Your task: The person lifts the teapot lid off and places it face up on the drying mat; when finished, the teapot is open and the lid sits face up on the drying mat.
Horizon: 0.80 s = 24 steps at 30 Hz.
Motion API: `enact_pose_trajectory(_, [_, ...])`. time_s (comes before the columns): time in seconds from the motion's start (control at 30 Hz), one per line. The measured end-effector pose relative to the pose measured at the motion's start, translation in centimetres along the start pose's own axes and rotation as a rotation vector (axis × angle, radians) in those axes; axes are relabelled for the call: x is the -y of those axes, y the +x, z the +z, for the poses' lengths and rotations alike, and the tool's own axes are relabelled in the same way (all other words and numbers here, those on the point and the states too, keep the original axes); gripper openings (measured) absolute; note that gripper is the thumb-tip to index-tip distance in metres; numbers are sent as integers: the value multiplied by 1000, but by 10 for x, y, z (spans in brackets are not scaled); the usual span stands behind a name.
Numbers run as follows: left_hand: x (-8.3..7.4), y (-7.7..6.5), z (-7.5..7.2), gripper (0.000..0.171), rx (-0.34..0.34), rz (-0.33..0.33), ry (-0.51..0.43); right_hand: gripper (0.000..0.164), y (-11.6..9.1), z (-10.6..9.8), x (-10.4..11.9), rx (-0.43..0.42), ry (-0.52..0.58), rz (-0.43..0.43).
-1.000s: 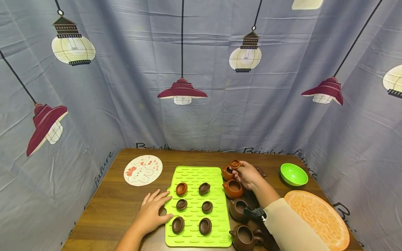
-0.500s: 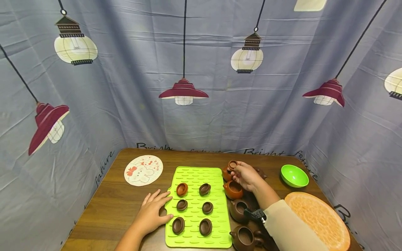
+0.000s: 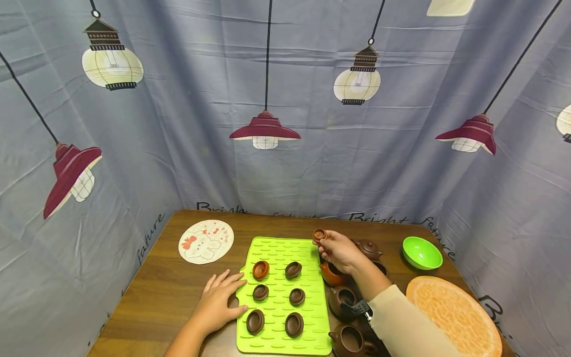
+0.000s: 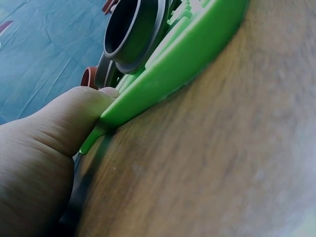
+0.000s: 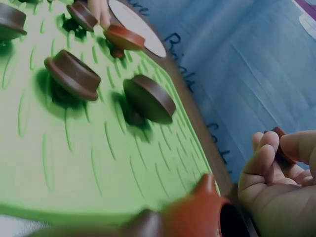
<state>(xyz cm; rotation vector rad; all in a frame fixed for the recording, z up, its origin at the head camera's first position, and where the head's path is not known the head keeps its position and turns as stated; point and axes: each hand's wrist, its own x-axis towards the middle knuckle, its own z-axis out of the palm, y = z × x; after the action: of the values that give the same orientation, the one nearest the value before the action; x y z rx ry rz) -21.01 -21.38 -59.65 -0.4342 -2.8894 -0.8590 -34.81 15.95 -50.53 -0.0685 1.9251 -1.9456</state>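
My right hand [image 3: 341,250] pinches a small reddish-brown teapot lid [image 3: 319,235] between thumb and fingers. It is raised near the far right corner of the green ridged mat [image 3: 276,251], its hollow side showing. In the right wrist view, fingers mostly cover this lid [image 5: 283,148]. Several upturned lids lie in two columns on the mat, one orange [image 3: 260,270], the others dark brown [image 3: 294,325]. My left hand [image 3: 217,303] rests with spread fingers at the mat's left edge. Its thumb [image 4: 81,111] touches the mat's rim in the left wrist view.
Lidless teapots line the mat's right side, an orange one [image 3: 329,275] and dark ones [image 3: 350,341], partly hidden by my right arm. Another brown teapot [image 3: 368,248] stands behind. Further right are a green bowl [image 3: 421,253] and an orange-slice placemat [image 3: 455,315]. A round rabbit mat [image 3: 206,242] lies far left.
My right hand has carried the lid leftward, from over the far teapot to the mat's far right corner. The left hand has stayed at the mat's edge.
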Motion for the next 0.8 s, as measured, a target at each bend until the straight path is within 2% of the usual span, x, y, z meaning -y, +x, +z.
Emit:
enact_pose_trajectory(0.53, [0,1,-3,66,-3,3,5,37,22,63,3,106,-68,20])
enact_pose_trajectory(0.8, [-1,0,-3,66,-4,2,-9,31,36,96,-7,141,-133,21])
